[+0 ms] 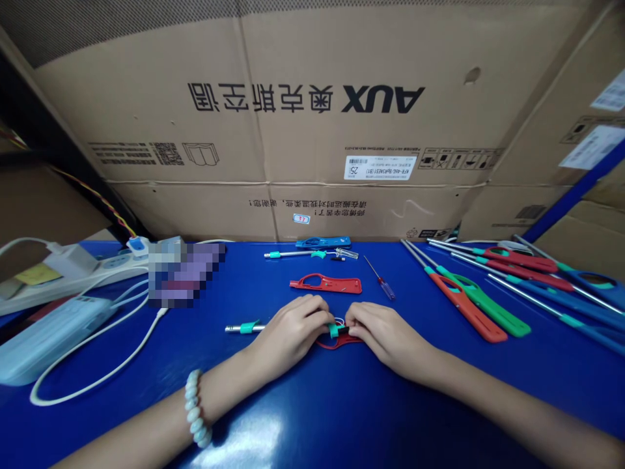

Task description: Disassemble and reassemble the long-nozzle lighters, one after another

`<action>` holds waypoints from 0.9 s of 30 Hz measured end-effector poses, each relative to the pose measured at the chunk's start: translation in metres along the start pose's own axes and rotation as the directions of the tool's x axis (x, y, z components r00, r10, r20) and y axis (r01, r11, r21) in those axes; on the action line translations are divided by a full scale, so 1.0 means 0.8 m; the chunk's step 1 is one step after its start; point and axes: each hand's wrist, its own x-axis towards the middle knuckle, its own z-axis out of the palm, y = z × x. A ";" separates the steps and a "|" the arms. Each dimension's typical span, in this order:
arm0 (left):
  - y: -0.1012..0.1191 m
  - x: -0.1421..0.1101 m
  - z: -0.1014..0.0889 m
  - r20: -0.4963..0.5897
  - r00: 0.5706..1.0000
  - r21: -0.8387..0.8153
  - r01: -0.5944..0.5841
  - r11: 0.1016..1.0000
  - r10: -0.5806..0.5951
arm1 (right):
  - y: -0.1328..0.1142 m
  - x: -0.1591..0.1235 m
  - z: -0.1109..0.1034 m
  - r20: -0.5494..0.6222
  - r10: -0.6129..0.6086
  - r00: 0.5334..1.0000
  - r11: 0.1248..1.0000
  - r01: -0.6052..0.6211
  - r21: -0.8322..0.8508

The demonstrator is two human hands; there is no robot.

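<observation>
Both my hands rest on the blue table (312, 404) around a half-built long-nosed lighter. My left hand (293, 329), with a bead bracelet at the wrist, is closed over its metal tube (241, 327), which carries a teal collar and sticks out to the left. My right hand (385, 333) is closed on the red shell half (336, 341), where a teal inner part (334, 329) and thin wires show between my fingertips. A second red shell half (326, 283) lies just beyond my hands.
Further back lie a blue shell with a tube (312, 249) and a small screwdriver (381, 280). Several finished red, green and blue lighters (493, 293) lie at the right. A power strip (73, 270), white cable and grey power bank (43, 335) sit left. Cardboard boxes (303, 117) wall the back.
</observation>
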 end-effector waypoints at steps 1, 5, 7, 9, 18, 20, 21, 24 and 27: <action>0.000 0.000 0.000 -0.001 1.000 0.000 0.004 1.000 -0.004 | 0.000 0.000 0.000 -0.003 0.002 1.000 1.000 -0.002 0.004; -0.002 -0.002 0.001 -0.008 1.000 -0.033 0.023 0.999 -0.023 | -0.001 0.000 0.001 -0.012 0.016 1.000 1.000 -0.015 0.011; -0.002 -0.002 0.001 -0.019 0.999 -0.055 0.030 0.998 -0.031 | -0.001 0.000 0.002 -0.013 0.017 1.000 1.000 -0.017 0.013; -0.002 -0.002 0.002 -0.032 0.999 -0.074 0.035 0.997 -0.038 | -0.001 0.000 0.002 -0.013 0.012 1.000 1.000 -0.011 0.016; 0.001 0.002 0.000 -0.062 0.985 -0.204 0.146 0.968 -0.161 | 0.001 -0.001 0.000 -0.010 0.021 1.000 1.000 -0.020 0.014; 0.002 0.004 -0.001 -0.053 0.977 -0.221 0.191 0.956 -0.208 | 0.001 -0.001 0.000 -0.012 0.018 1.000 1.000 -0.017 0.022; 0.002 0.004 -0.002 -0.046 0.974 -0.227 0.208 0.951 -0.224 | 0.001 -0.001 0.000 -0.013 0.016 1.000 1.000 -0.016 0.025; 0.002 0.006 -0.003 -0.033 0.968 -0.234 0.233 0.944 -0.247 | 0.000 0.000 0.000 -0.013 0.019 1.000 0.999 -0.019 0.029; 0.002 0.006 -0.003 -0.028 0.969 -0.235 0.232 0.944 -0.245 | -0.001 0.000 -0.001 -0.018 0.018 1.000 0.999 -0.017 0.027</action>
